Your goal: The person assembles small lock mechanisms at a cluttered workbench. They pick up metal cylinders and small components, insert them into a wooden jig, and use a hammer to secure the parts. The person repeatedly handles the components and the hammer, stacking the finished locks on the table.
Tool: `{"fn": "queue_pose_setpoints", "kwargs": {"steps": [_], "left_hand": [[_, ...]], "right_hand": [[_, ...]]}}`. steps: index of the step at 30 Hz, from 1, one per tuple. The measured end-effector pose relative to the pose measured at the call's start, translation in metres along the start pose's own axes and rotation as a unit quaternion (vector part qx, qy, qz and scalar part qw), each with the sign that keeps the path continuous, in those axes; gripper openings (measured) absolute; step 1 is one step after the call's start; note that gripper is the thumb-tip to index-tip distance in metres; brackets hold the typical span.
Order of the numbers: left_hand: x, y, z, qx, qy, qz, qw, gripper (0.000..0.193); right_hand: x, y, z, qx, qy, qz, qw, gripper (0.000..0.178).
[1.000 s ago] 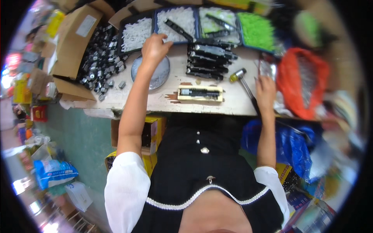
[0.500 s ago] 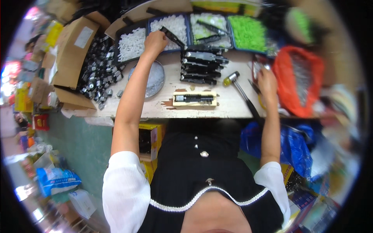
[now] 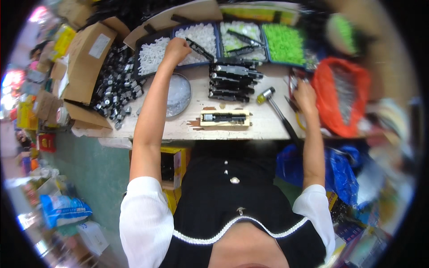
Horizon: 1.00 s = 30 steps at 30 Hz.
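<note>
My left hand (image 3: 178, 50) is at the far trays, its fingers curled down at the white plastic pieces (image 3: 195, 35); what they pinch is hidden. Just right of it a black slotted strip (image 3: 199, 48) leans over the tray's edge. On the right, my right hand (image 3: 304, 94) has its fingers drawn together over small items (image 3: 294, 79) beside a red bag; I cannot make out what is in them. Between my arms, a cream block (image 3: 225, 123) cradles a black and silver mechanism (image 3: 223, 117). Behind it rises a stack of black strip-shaped assemblies (image 3: 233, 79).
A hammer (image 3: 279, 111) lies left of my right hand, near the red bag (image 3: 364, 91) of small clear pieces. A round grey dish (image 3: 179, 96) sits by my left forearm. Loose metal parts (image 3: 117, 85) spill from a cardboard box (image 3: 85, 62). Bright green pieces (image 3: 283, 42) fill another tray.
The whole view has shifted slightly. My left hand stays at the white pieces and my right hand stays over the small items; the block and stack look the same.
</note>
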State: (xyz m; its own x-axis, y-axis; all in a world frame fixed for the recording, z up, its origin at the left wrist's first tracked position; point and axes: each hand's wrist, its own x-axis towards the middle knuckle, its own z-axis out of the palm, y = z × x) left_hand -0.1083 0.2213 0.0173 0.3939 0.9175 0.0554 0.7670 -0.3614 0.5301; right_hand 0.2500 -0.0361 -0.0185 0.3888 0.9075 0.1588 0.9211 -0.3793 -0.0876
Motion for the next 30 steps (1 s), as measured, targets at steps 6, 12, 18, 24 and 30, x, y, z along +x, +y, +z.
{"fn": "queue_pose_setpoints", "kwargs": {"steps": [6, 12, 18, 24, 30], "left_hand": [[-0.014, 0.009, -0.026, -0.401, 0.038, -0.059, 0.913, 0.014], [-0.086, 0.032, -0.029, -0.632, -0.029, -0.028, 0.774, 0.018], [-0.182, 0.067, 0.026, -0.699, -0.11, 0.006, 0.706, 0.017], [-0.213, 0.081, 0.043, -0.658, -0.13, -0.018, 0.741, 0.021], [-0.218, 0.082, 0.039, -0.663, -0.12, -0.018, 0.739, 0.03]], "right_hand": [[0.007, -0.002, 0.002, -0.001, -0.045, 0.02, 0.999, 0.019], [-0.003, 0.001, -0.015, 0.244, 0.045, -0.019, 0.969, 0.019], [-0.05, -0.078, -0.063, 0.63, -0.081, -0.011, 0.773, 0.01], [-0.077, -0.157, -0.058, 0.712, -0.19, -0.082, 0.671, 0.01], [-0.08, -0.175, -0.049, 0.721, -0.18, -0.098, 0.662, 0.009]]}}
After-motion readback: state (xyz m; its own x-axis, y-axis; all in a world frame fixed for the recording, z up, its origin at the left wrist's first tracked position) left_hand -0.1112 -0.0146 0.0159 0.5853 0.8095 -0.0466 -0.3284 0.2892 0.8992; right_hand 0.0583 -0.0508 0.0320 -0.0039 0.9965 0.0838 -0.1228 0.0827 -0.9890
